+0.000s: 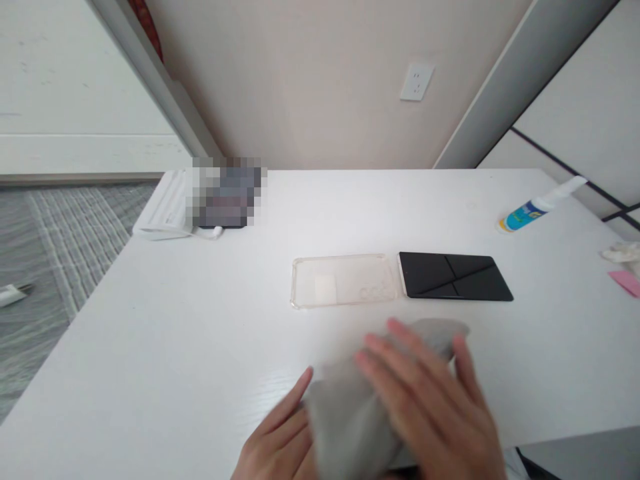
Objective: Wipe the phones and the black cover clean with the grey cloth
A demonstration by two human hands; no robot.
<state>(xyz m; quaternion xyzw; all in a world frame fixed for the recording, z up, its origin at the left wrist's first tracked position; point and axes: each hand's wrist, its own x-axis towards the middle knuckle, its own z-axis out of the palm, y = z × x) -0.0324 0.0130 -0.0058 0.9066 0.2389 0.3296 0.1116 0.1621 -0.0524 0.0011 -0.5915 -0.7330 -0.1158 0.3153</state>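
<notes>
A grey cloth (350, 413) lies bunched at the bottom centre. My right hand (435, 407) rests over it with fingers spread and slightly blurred. At the cloth's left side is my left hand (285, 433), its index finger stretched out; the cloth covers its other fingertips, and a dark edge of something shows by them. What lies under the cloth is hidden. Just beyond the hands, a clear phone case (345, 281) lies flat beside a black-screened phone (454, 276).
A spray bottle (527, 215) lies tilted at the back right, with a pink item (625, 283) at the right edge. White packaging (165, 207) and a pixelated dark object (227, 197) sit at the back left of the white table (175, 360). A wall stands behind.
</notes>
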